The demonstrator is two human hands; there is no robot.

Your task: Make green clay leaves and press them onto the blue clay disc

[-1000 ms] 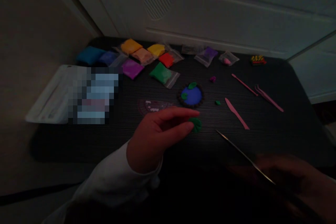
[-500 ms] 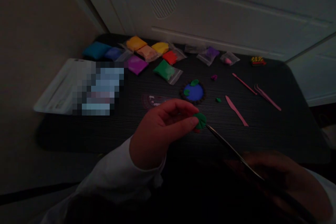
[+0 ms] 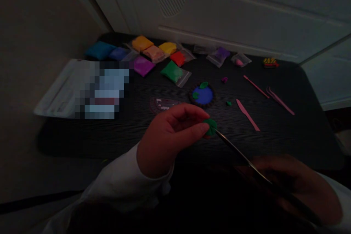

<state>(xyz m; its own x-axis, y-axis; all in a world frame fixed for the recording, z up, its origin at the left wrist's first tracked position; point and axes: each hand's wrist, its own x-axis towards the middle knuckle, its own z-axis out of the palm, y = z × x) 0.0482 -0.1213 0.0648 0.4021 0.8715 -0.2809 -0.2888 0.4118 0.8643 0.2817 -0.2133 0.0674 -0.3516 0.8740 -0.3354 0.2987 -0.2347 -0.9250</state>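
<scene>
Between the thumb and fingers of my left hand [image 3: 170, 135], a small green clay disc [image 3: 211, 127] with creases in it is pinched. My right hand [image 3: 304, 186], dim at the lower right, is closed around the dark handle of what look like scissors [image 3: 236, 150], seen edge-on. Their metal tip touches the disc's right side. Just beyond my left hand lies a round blue clay pond [image 3: 204, 95] with a dark beaded rim and two green leaf pieces on it. A small green clay scrap [image 3: 229, 103] rests to its right.
Bags of coloured clay, including a green one [image 3: 172, 72], line the back of the black table [image 3: 115, 139]. A clear protractor-like piece [image 3: 161, 104] is beside my left hand. On the right lie a pink plastic knife [image 3: 246, 114], a thin pink tool [image 3: 256, 86] and pink tweezers [image 3: 281, 101].
The scissors' tip has moved slightly onto the green disc, which now shows a deeper crease. My left hand still pinches the disc, and the things on the table stay where they were.
</scene>
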